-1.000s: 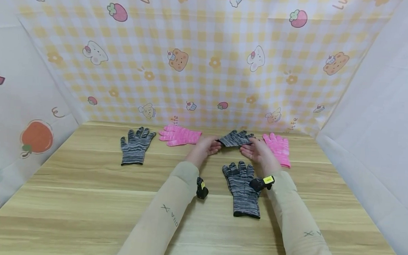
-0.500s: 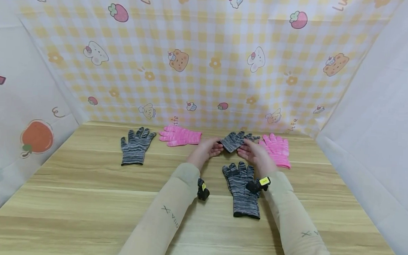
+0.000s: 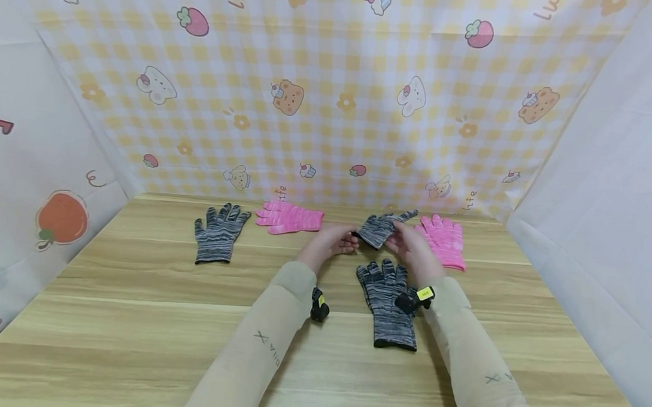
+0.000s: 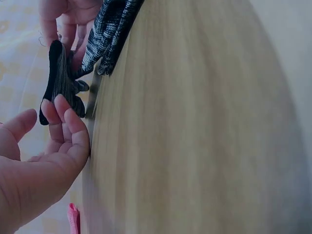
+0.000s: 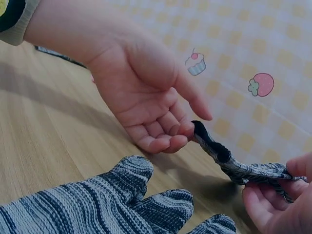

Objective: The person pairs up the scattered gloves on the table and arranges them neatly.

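A dark grey striped knit glove [image 3: 378, 230] is held up near the back of the table, its black-edged cuff toward the left. The right hand [image 3: 411, 245] pinches it between thumb and fingers, as the right wrist view shows at the glove's far end [image 5: 263, 170]. At the cuff, the left hand [image 3: 332, 242] has its fingertips against the edge, with the thumb [image 4: 22, 124] standing apart in the left wrist view. Below the hands lies a matching grey glove [image 3: 384, 301], flat with its fingers pointing away, partly covered by the right wrist's camera.
One more grey glove [image 3: 217, 232] lies at the back left. A pink glove [image 3: 288, 218] is beside it, and another pink glove [image 3: 443, 240] lies behind the right hand. A checked cloth backdrop [image 3: 329, 108] rises behind the wooden table [image 3: 138, 329].
The held glove has turned, its cuff dipping toward the front and its fingers swinging up to the right. Both hands have shifted only slightly; the other gloves have stayed put.
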### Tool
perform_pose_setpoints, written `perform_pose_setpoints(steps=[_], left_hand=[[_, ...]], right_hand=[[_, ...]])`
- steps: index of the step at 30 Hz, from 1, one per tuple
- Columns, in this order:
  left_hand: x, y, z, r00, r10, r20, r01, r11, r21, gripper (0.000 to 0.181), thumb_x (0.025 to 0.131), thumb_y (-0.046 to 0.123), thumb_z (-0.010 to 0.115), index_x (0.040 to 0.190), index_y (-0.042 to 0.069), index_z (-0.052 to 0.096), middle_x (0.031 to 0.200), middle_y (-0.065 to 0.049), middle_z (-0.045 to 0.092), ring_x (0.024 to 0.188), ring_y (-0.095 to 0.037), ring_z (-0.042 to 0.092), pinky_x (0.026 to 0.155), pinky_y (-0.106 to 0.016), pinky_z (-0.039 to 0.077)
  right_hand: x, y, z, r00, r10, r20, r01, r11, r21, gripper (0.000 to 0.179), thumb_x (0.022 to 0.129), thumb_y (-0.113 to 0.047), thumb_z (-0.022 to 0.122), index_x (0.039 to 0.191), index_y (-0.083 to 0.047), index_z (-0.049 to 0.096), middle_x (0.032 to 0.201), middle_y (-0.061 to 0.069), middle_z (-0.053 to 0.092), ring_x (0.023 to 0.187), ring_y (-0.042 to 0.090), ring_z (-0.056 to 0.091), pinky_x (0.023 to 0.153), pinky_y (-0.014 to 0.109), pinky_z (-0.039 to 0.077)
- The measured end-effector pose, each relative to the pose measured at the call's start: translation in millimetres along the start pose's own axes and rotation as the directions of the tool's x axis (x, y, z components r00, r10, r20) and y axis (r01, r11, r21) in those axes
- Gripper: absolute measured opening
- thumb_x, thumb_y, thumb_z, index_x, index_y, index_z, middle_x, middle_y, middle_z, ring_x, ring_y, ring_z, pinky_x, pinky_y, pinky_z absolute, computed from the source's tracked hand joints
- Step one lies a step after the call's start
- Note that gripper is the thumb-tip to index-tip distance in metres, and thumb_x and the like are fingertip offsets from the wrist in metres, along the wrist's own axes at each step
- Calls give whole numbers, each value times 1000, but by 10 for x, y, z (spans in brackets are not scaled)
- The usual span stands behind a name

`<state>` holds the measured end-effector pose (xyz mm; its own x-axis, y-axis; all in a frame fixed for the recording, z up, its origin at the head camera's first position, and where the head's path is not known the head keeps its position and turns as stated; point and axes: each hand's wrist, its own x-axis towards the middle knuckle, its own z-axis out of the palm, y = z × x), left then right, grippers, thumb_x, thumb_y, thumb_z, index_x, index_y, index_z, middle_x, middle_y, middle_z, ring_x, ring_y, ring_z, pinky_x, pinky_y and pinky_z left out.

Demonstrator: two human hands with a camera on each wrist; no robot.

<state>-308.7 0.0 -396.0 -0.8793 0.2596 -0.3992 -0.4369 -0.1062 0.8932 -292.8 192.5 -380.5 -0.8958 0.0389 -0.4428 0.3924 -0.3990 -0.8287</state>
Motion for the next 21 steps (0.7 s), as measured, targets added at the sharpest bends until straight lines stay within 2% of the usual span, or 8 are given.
perform_pose_setpoints(steps=[5,8,10,13,15,17,21], left_hand=[[-37,-7,-14,998,21,55,-26,996,88,37,97,18,56,126,-5,53,71,-8,59,64,-17,60,62,-24,51],[-53,-7,-29,994,12,104,-27,989,148,38,99,22,52,127,-4,50,75,-10,62,62,-16,60,58,-22,50],[-61,-7,-45,990,2,140,-27,983,181,40,101,26,49,128,-3,49,85,-16,65,62,-16,60,57,-22,49],[-78,-2,-74,985,1,170,-37,978,205,46,101,29,47,133,-4,46,112,-23,62,67,-18,62,60,-24,50],[-86,0,-92,984,12,180,-51,976,213,50,101,30,48,137,-4,43,130,-26,52,73,-20,63,65,-26,51],[-95,3,-106,984,26,177,-62,977,203,53,101,31,49,139,-5,41,138,-26,44,80,-22,61,71,-29,52],[-98,7,-128,987,46,156,-69,987,142,54,100,28,51,140,-6,40,141,-27,39,93,-24,53,75,-31,50]], right_hand=[[-65,-25,15,999,-30,28,29,999,17,10,100,-15,50,106,-7,54,85,2,65,81,14,62,84,26,53],[-91,-43,25,997,-56,52,56,998,-8,9,100,-13,49,104,-6,54,83,2,66,80,14,63,85,27,52],[-109,-53,33,996,-65,63,66,998,-16,10,101,-13,48,105,-5,54,82,2,66,79,14,64,86,27,52],[-146,-62,43,994,-71,79,73,997,-20,17,101,-13,48,115,-5,54,85,2,67,81,14,64,91,29,50],[-173,-62,51,993,-79,85,82,996,-32,24,101,-13,49,123,-3,52,89,3,67,82,14,64,92,29,48],[-201,-59,58,992,-90,90,95,994,-49,29,100,-12,49,127,-2,50,93,4,67,84,13,65,91,29,49],[-264,-46,83,986,-111,120,121,989,-80,19,101,-10,48,117,-2,53,90,3,67,81,13,66,83,27,53]])
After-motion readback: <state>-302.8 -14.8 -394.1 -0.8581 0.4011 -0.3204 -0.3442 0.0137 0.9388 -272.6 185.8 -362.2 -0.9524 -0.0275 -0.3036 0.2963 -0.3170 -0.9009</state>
